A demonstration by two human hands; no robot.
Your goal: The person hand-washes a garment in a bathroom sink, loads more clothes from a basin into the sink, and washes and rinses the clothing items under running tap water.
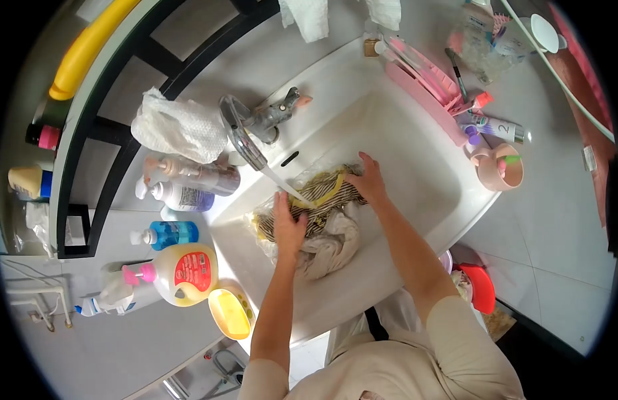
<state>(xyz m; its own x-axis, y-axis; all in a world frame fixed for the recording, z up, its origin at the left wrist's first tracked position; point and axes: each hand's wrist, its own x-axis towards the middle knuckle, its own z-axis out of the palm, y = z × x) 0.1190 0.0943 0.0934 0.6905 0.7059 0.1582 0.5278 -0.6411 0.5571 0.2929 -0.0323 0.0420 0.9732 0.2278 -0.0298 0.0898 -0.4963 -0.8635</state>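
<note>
Inside the white ceramic sink (pixel 422 160) lies a dark-and-cream striped, yellow-trimmed cloth (pixel 320 216). The left hand (pixel 289 229) and right hand (pixel 370 181) touch it, fingers spread, flanking a clear water stream (pixel 284 187). Rinsing seems in hand; turning the cloth would call for curled fingers.

Left hand (pixel 290 227) blocks part of the striped cloth (pixel 326 190) from view; sink (pixel 416 143) floor under it hidden. Can't tell how your right hand (pixel 366 181) grips underneath. Small print on red label (pixel 192 271): unreadable. Top edge crops white towels (pixel 307 19); bottom edge crops your shirt (pixel 396 370).
</note>
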